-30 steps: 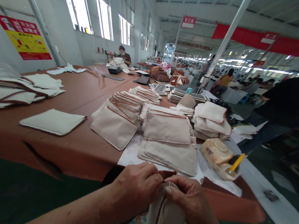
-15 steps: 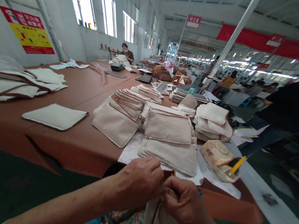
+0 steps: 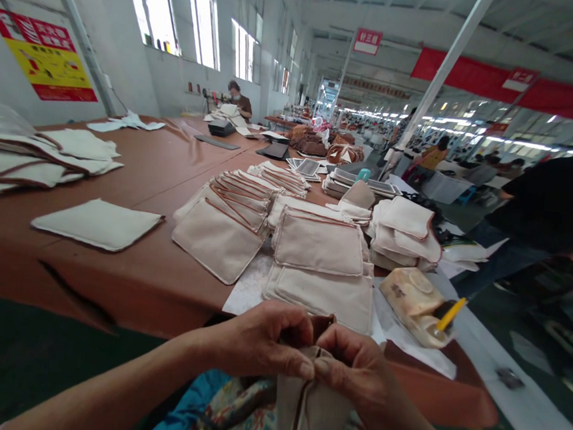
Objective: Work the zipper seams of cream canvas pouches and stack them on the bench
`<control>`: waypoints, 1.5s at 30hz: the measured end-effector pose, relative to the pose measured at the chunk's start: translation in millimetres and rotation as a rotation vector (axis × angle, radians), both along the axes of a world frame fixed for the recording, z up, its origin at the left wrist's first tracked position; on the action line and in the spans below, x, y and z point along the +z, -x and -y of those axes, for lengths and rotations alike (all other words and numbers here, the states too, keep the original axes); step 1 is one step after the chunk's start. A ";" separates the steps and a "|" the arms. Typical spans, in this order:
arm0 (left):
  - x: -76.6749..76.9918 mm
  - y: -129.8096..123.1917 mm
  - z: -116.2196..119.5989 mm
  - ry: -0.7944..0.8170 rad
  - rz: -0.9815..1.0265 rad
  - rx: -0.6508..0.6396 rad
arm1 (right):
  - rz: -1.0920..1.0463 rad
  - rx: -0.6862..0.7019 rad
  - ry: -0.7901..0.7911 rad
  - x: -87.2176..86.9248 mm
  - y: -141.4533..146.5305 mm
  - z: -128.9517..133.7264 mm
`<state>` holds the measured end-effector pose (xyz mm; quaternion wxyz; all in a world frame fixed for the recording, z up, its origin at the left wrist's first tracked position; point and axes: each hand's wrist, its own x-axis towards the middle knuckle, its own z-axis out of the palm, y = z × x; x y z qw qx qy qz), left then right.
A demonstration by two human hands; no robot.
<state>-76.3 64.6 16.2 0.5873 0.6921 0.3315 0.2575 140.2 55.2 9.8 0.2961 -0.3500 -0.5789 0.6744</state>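
Over my lap, a beige fabric piece with a dark seam line [image 3: 316, 415] hangs from both hands. My left hand [image 3: 268, 339] pinches its upper edge, thumb pointing right. On the other side my right hand [image 3: 353, 365] grips the same edge, and the two thumb tips nearly meet at the seam. A brown part of the piece sticks up between the hands. Just beyond them lies a stack of beige fabric panels [image 3: 320, 245], and to its left a fanned pile of brown-edged panels [image 3: 219, 239].
A glue container [image 3: 410, 293] with a yellow-handled tool [image 3: 452, 315] stands at the table's right corner. One flat panel [image 3: 98, 224] lies left on the brown tabletop [image 3: 159, 297]. More panels [image 3: 35, 159] are piled far left. A person in black [image 3: 559, 192] stands at right.
My left hand has turned, its thumb now lying along the edge beside the right thumb. Both hands have drawn together at the seam. The view has shifted slightly.
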 end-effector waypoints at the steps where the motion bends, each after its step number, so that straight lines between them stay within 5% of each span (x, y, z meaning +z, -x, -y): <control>1: 0.3 0.0 -1.5 0.035 0.007 -0.018 | 0.007 0.011 0.006 -0.8 -2.1 -1.2; 12: 8.7 -9.8 -4.8 0.089 -0.192 0.011 | 0.093 0.045 -0.072 -4.6 -7.4 -8.1; 24: 9.0 -18.1 -3.0 0.106 -0.300 0.053 | 0.347 -0.147 -0.481 -4.1 0.1 -3.4; 33: 0.4 -15.4 8.7 0.544 0.180 0.123 | 0.237 0.046 -1.031 3.0 -15.4 -1.5; 39: 2.5 -16.4 10.2 0.536 0.116 0.049 | 0.398 0.176 -1.203 -3.8 -27.2 2.2; 42: 5.3 -16.0 10.7 0.434 0.138 0.007 | 0.311 0.106 -1.132 -2.9 -30.9 9.1; 45: 7.3 -13.5 10.5 0.352 0.141 -0.021 | 0.225 -0.034 -0.788 4.0 -30.0 13.8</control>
